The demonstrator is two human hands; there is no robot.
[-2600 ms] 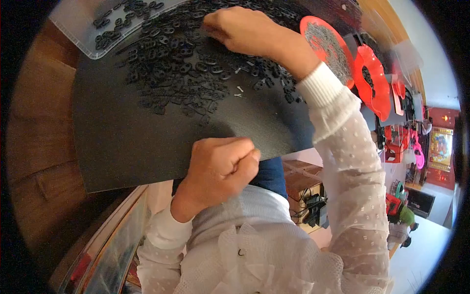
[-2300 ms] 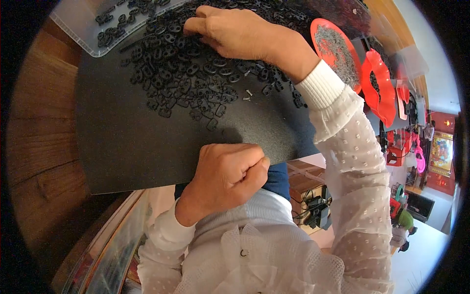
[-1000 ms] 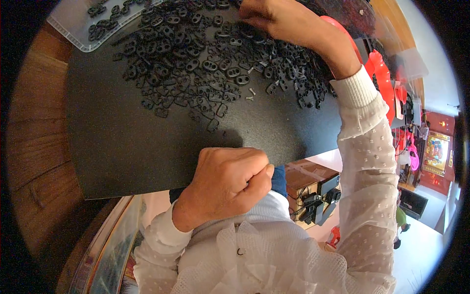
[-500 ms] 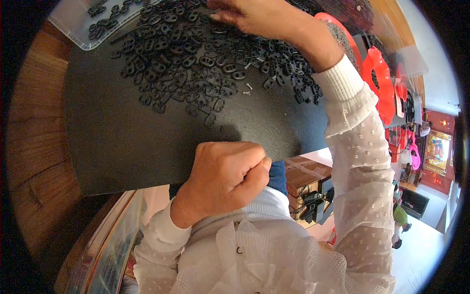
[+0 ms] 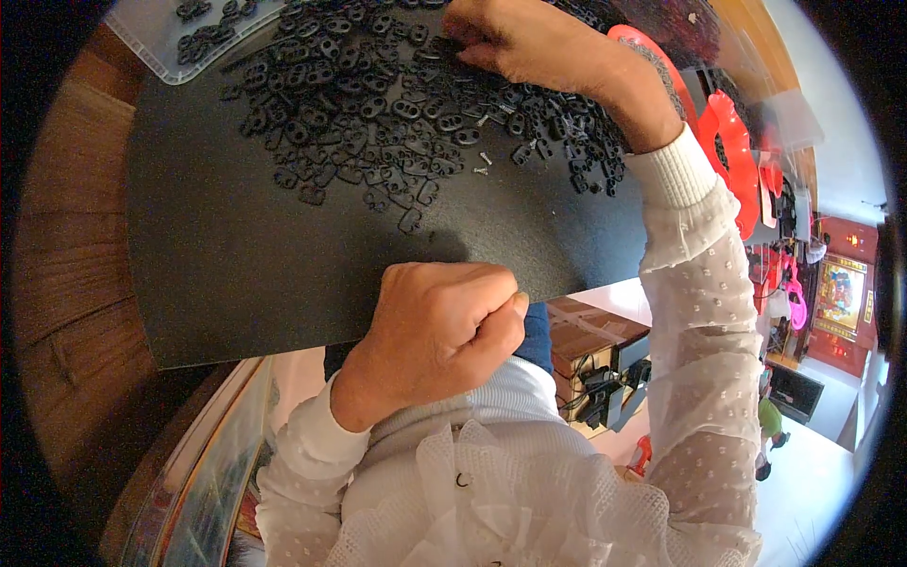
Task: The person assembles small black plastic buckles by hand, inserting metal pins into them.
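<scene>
My left hand (image 5: 439, 326) is closed in a fist, back upward, at the table's near edge; its fingers hide whatever may be inside. Farther away, my right hand (image 5: 520, 45) hovers over or touches a spread heap of small black plastic pieces (image 5: 350, 104). Its fingers are curled, and I cannot make out what they hold. Many of the pieces are oval with two holes; others are open and hook-like. A few small silvery screws (image 5: 482, 171) lie at the heap's near side on the dark tabletop (image 5: 246, 255).
A clear plastic tray (image 5: 175, 71) with more black pieces stands at the far left. On the right are a red-rimmed container of small grey bits (image 5: 666, 76) and a wavy red container (image 5: 742, 175). Below the table's right edge sits a cardboard box (image 5: 590, 331) with black cables.
My right hand has moved a little to the right and nearer over the heap. My left hand stays in a fist, almost in place. The view has shifted slightly.
</scene>
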